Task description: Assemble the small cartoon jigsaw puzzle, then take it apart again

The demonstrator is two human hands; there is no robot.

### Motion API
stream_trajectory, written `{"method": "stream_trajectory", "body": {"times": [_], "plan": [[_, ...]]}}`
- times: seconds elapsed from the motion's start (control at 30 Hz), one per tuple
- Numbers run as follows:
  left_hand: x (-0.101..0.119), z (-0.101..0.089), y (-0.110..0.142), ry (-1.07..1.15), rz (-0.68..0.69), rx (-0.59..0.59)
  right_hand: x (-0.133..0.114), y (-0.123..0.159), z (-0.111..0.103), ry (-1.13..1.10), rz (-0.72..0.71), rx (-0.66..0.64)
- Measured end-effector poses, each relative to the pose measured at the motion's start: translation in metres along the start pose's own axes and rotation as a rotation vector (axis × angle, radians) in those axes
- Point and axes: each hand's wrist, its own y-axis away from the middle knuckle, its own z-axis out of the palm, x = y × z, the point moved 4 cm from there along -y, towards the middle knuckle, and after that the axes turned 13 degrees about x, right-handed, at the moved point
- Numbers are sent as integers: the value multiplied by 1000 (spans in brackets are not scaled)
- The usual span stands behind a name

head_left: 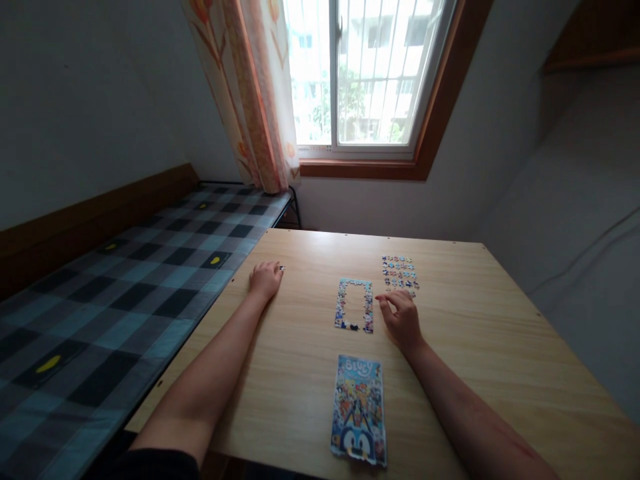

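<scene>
My left hand rests on the left side of the wooden table, fingers curled, with a small dark-and-white puzzle piece at its fingertips. My right hand is just right of a rectangular puzzle border; its fingers are bent and partly apart, reaching left, and I see nothing in them. The border's pieces are joined around a bare middle, with a dark blue part along its near edge. Beyond my right hand, loose puzzle pieces lie in several rows, the nearest partly hidden by it.
A blue Bluey puzzle packet with a torn near edge lies close to the table's front edge. The wooden table stands beside a bed with a checked cover on the left. Behind are a curtain and a barred window.
</scene>
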Motion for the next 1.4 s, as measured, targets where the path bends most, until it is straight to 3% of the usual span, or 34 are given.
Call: {"method": "stream_trajectory", "body": {"times": [0.2, 0.47, 0.63, 0.77, 0.83, 0.93, 1.0, 1.23, 1.4], "plan": [[7, -6, -24, -26, 81, -150, -1, -1, 2, 24, -6, -27], [24, -18, -45, -96, -9, -312, 3, 0, 4, 41, 26, -20], [50, -35, -44, 51, 29, -388, 3, 0, 4, 65, 12, -39], [91, -51, -13, 269, 103, -318, -7, 1, 4, 39, -54, -103], [115, -58, 13, 570, 133, -280, -14, 2, 3, 13, -89, -99], [145, -60, 57, 901, 190, -347, -22, 4, 0, -17, -123, -70], [158, -58, 81, 998, 186, -351, -26, 4, -4, -30, -156, -52], [179, -34, 122, 1358, -155, -444, -47, 5, -15, -64, -308, -87], [180, -35, 140, 1387, -240, -466, -61, 9, -11, -74, -356, -169]]}}
